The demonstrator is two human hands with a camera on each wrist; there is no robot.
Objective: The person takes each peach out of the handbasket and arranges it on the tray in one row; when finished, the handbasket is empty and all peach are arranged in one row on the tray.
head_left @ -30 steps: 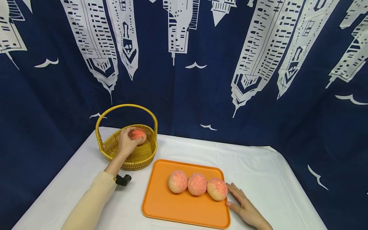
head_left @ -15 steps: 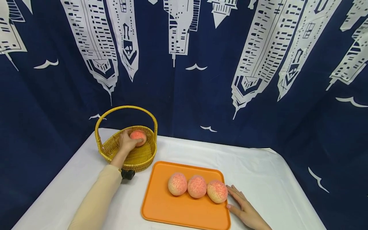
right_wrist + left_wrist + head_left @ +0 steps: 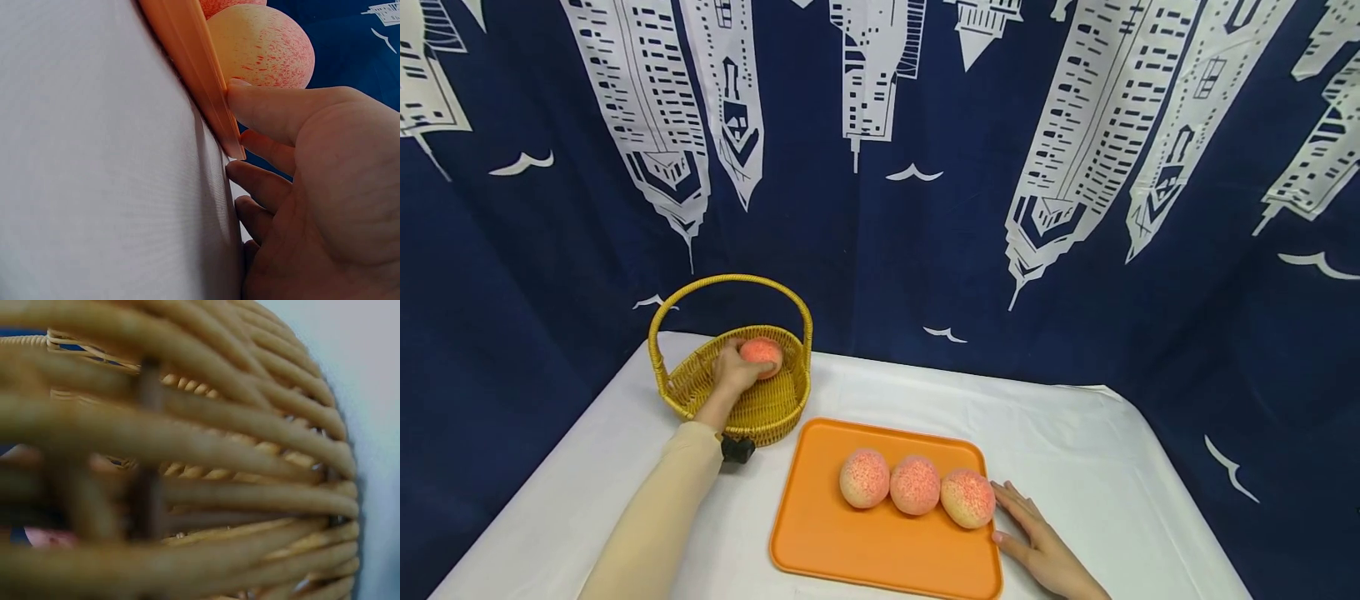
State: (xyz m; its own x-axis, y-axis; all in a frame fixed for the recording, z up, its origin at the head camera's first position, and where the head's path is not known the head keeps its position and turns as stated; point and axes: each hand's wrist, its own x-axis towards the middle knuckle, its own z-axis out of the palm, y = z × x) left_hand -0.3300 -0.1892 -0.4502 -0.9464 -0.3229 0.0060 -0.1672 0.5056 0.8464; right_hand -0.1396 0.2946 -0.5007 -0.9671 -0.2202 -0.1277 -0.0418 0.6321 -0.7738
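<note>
In the head view my left hand [image 3: 732, 371] reaches into a yellow wicker basket [image 3: 772, 429] and holds a pink-and-cream peach [image 3: 762, 357], thumb across its front and fingers at its left side. The left wrist view is mostly filled by the basket's woven wall [image 3: 250, 444], with only scraps of the hand and peach showing through the gaps. My right hand [image 3: 1041, 546] lies at the right edge of an orange tray [image 3: 880, 554], fingers extended. In the right wrist view its thumb touches the tray's rim [image 3: 206, 81], close to the rightmost peach [image 3: 269, 50].
A row of peaches sits on the tray: a left one [image 3: 864, 479], a middle one [image 3: 915, 485] and a right one [image 3: 967, 498]. The basket's tall arched handle [image 3: 737, 278] rises over its opening. A white cloth [image 3: 1075, 442] covers the table, and a navy printed curtain [image 3: 865, 267] hangs behind.
My left hand has lowered the peach slightly in the basket, and its forearm has shifted forward and to the right. The right hand and the tray have stayed put.
</note>
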